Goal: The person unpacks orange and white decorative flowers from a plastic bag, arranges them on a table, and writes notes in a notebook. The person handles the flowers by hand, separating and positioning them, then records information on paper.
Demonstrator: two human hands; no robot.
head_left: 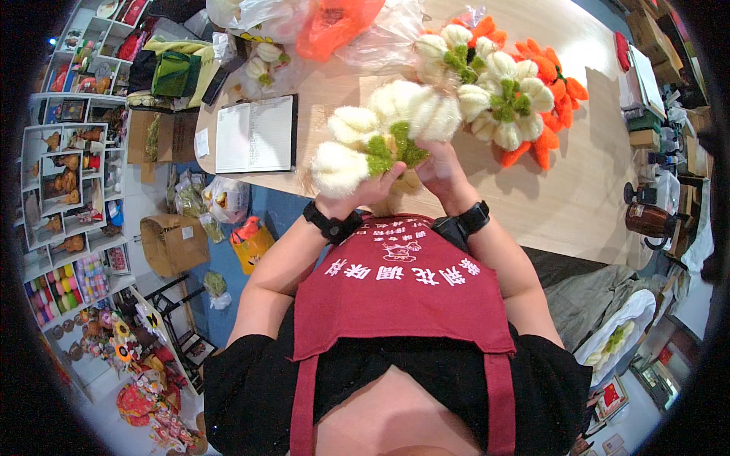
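Observation:
Both hands are on a bunch of fuzzy cream-white plush garlic bulbs with green tufts at its middle, raised over the table's near edge. My left hand supports it from the lower left, its thumb beside the green part. My right hand grips the right side, fingers under a bulb and partly hidden. Thin tan fibres trail below the bunch. Beyond it on the table lies a similar white-and-green bunch, next to orange fuzzy pointed pieces.
The wooden table holds an open notebook with writing, a dark phone-like object, an orange plastic bag and clear bags. Shelves stand left. A cardboard box and a yellow bag sit on the floor.

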